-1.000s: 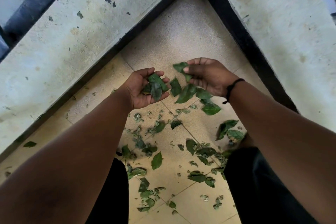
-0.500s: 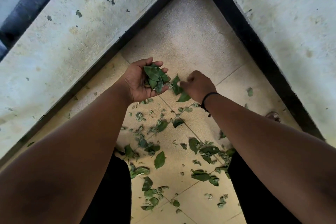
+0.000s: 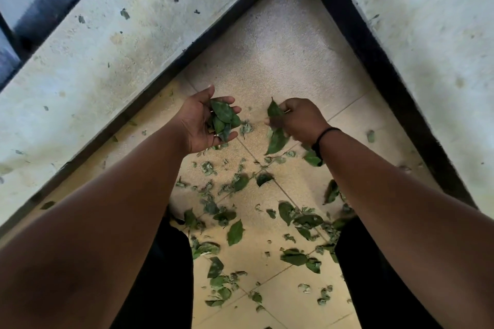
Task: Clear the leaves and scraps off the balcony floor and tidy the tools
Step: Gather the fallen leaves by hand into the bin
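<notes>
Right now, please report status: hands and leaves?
Left hand cups leaves. Right hand pinches leaves. Many scattered leaves on balcony floor. No obstruction seen.

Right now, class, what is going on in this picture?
A person is picking leaves off a tiled balcony floor by hand. The left hand, palm up, holds a small pile of green leaves. The right hand pinches a few more leaves beside it. Many scattered leaves remain on the tiles below.
</notes>
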### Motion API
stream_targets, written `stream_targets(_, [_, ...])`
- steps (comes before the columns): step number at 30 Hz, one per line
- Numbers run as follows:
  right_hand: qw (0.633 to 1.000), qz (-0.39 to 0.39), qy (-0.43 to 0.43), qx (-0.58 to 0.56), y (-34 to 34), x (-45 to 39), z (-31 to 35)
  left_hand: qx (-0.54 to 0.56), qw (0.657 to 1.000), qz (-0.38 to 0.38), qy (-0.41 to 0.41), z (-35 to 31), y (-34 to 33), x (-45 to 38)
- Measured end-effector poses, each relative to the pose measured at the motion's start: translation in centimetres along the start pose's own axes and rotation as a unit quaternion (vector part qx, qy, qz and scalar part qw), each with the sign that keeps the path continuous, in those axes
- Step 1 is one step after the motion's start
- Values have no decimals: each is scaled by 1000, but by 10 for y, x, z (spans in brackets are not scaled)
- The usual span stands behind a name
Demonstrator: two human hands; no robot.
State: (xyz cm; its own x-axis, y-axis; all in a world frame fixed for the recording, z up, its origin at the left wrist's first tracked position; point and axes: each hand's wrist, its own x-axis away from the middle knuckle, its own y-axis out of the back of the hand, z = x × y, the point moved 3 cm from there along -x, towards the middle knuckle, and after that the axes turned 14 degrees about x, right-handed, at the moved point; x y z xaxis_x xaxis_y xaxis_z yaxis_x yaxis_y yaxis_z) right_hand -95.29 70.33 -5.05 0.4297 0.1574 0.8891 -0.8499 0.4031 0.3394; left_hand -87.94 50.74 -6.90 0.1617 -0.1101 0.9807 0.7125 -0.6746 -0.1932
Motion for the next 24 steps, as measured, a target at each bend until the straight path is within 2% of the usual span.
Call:
stream_targets(2, [991,77,25,-110,-1,20,12,-5,1000,17,0,4,-8,0])
stream_targets(4, [985,99,48,-129,-4,31,23,-13,999,36,2,9,-17,0])
stream_targets(5, [989,70,50,-121,-4,32,24,-16,999,45,5,10,-21,1])
stream_targets(8, [986,-110,-15,-125,6,19,2,-19,997,71,11,10,-29,2])
stream_targets(10, [982,-168,-68,-56,10,6,-25,-15,997,78,8,7,-32,2])
stream_targets(12, [987,-120,-84,69,2,-3,-45,-14,997,82,7,5,-33,0])
stream_targets(14, [981,-67,-62,173,-13,-8,-54,-15,996,84,4,4,-33,-1])
stream_targets(18, [942,-96,2,323,-28,-20,-47,-25,997,74,8,8,-30,-2])
stream_targets(22, [966,-59,-19,249,-17,-35,-45,-28,998,58,15,14,-25,-4])
stream_targets(24, [984,16,-18,176,-6,-32,-44,-24,998,51,17,15,-23,-4])
